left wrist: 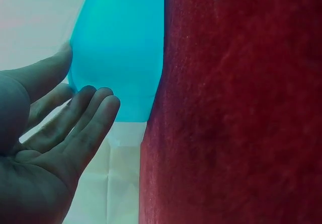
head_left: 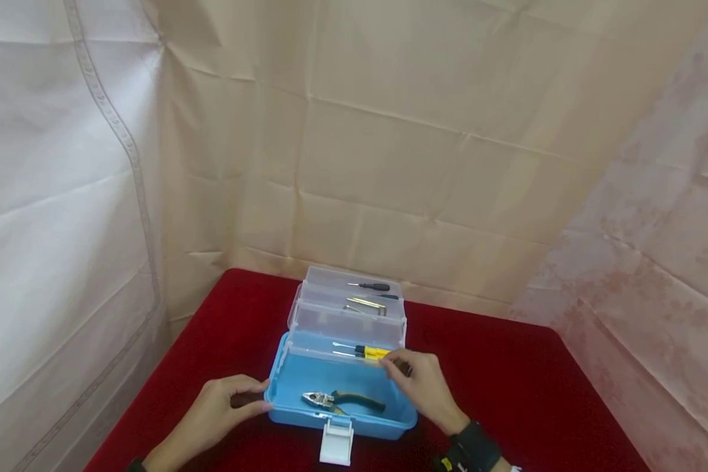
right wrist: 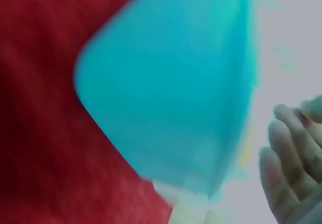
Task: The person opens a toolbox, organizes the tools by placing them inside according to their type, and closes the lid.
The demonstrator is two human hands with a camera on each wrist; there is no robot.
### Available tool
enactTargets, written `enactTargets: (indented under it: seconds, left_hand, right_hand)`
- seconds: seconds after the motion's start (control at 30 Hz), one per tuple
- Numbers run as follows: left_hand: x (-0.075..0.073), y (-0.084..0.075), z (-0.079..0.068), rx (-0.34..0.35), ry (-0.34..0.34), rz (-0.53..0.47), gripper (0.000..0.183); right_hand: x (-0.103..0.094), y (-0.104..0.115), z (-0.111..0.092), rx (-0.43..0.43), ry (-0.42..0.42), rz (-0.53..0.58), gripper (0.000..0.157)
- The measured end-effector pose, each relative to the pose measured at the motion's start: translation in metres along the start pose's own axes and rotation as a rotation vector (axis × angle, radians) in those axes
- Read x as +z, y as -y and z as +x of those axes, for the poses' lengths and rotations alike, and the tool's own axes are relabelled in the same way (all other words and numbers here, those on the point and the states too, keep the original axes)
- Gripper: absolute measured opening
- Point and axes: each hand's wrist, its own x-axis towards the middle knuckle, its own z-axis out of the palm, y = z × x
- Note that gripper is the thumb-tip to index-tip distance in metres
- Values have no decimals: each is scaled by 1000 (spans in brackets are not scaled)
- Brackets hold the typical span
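A blue toolbox (head_left: 342, 427) stands open, its clear tiered trays (head_left: 347, 319) raised behind the base. Pliers (head_left: 342, 400) with dark green handles lie inside the base. Two yellow-handled screwdrivers (head_left: 373, 352) lie in the lowest tray. At the box's left front corner, my left hand (head_left: 221, 406) holds the rim between thumb and fingers; the left wrist view shows the thumb on the edge of the blue wall (left wrist: 118, 48). My right hand (head_left: 421, 383) has its thumb and forefinger close together beside the screwdriver handles and the tray's right end. What lies between those fingertips is hidden, and the right wrist view is blurred.
Higher trays hold a black screwdriver (head_left: 374, 286) and several brass-coloured hex keys (head_left: 366, 302). A white latch (head_left: 336, 442) hangs down at the box's front. Red cloth (head_left: 484, 367) covers the table, and pale draped sheets (head_left: 383, 164) stand behind it and at both sides.
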Motion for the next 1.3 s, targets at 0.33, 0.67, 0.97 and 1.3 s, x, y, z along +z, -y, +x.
enactTargets:
  seconds: [0.33, 0.67, 0.97, 1.3]
  left_hand:
    - [-2, 0, 4, 3, -47, -37, 56]
    - [4, 1, 10, 33, -10, -33, 53]
    - [9, 5, 2, 35, -25, -29, 50]
    - [8, 4, 0, 24, -70, 22, 48]
  right_hand:
    - [-24, -67, 57, 573, -74, 500, 44]
    - [-5, -99, 66, 728, 41, 782, 51]
    - [-1, -108, 52, 710, 99, 876, 58]
    - [-1, -106, 54, 715, 159, 1026, 56]
